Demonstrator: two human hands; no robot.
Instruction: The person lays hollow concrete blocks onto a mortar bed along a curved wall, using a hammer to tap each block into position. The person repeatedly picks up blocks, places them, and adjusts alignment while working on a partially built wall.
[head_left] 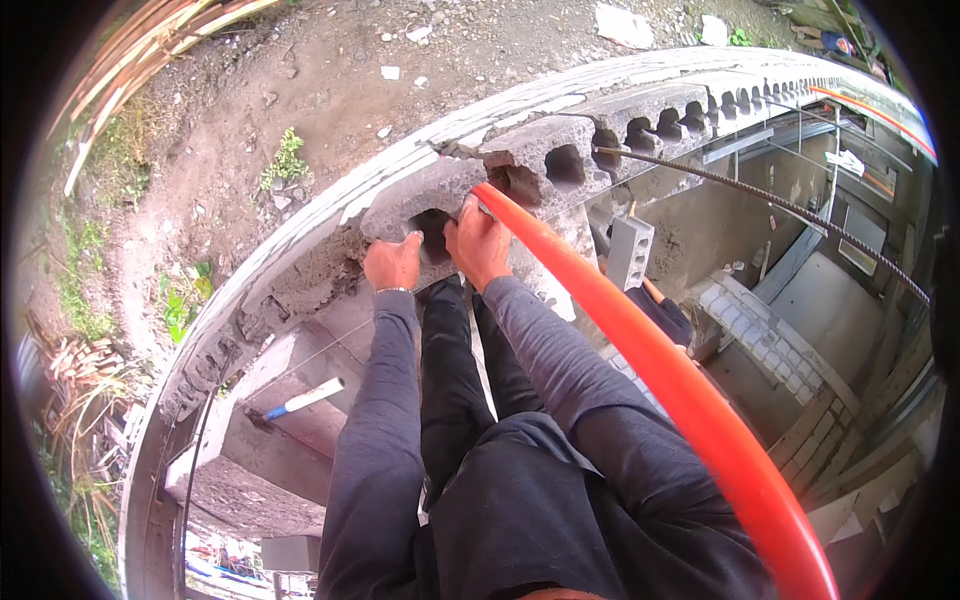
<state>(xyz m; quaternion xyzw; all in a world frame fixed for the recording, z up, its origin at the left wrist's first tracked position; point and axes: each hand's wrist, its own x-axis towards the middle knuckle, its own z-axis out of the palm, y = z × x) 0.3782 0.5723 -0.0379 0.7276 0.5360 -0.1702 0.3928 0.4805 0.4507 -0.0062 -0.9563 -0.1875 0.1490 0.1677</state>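
Both my hands are on a hollow concrete block (pixel 400 205) at the top of a block wall, either side of one of its dark holes. My left hand (pixel 392 262) grips the near edge left of the hole, thumb toward the opening. To the right of it, my right hand (pixel 482 245) curls over the block, its fingertips partly hidden. An orange pipe (pixel 640 360) ends beside my right hand and runs over my right forearm to the lower right. Whether that hand touches the pipe, I cannot tell.
Along the wall top, more hollow blocks (pixel 640 133) curve right; a ribbed steel bar (pixel 770 200) juts out there. Below right are a grey hollow block (pixel 630 250) and a partly hidden person (pixel 665 315). A white and blue pipe (pixel 305 398) lies left. Dirt ground (pixel 330 75) lies beyond the wall.
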